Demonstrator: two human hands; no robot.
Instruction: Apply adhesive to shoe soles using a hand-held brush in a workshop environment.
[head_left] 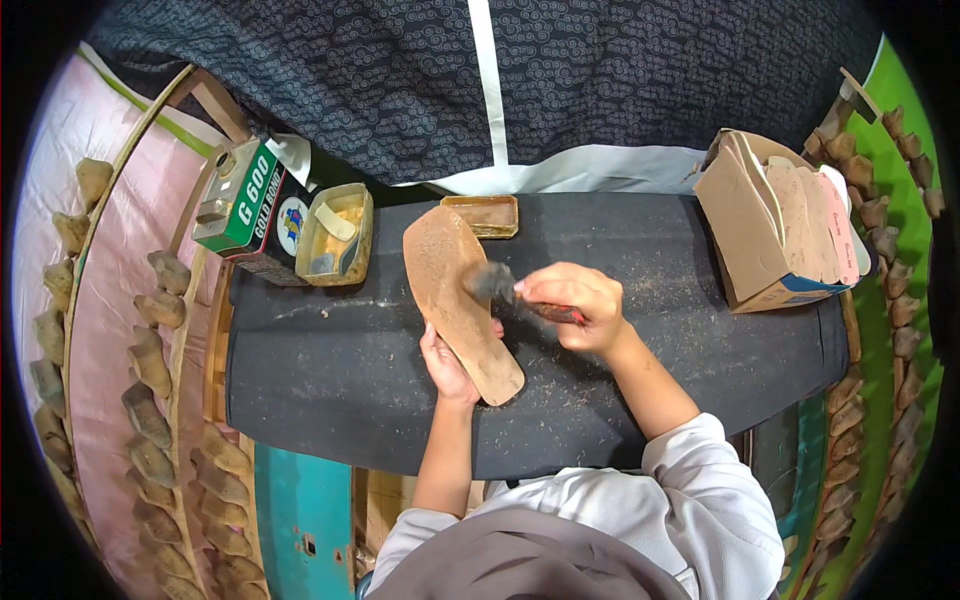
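My left hand [449, 366] grips a long brown shoe sole [445, 265] near its narrower lower end, the fingers wrapped round its edge. The sole is raised over the black-covered table [330, 380], its broad end pointing away from me. In my right hand [580, 305] is a brush [492, 283] with a reddish handle and a dark, blurred head. The brush head is at the sole's right edge, against its face. Just behind the sole's broad end sits a shallow rectangular tray [497, 232] with brownish contents.
At the back left stand a green and black metal can [225, 212] and a yellowish tub [362, 240] holding a flat tool. A cardboard box [735, 240] of flat sole-shaped pieces is at the right. Racks of shoe lasts [150, 360] line both sides. Crumbs litter the tabletop.
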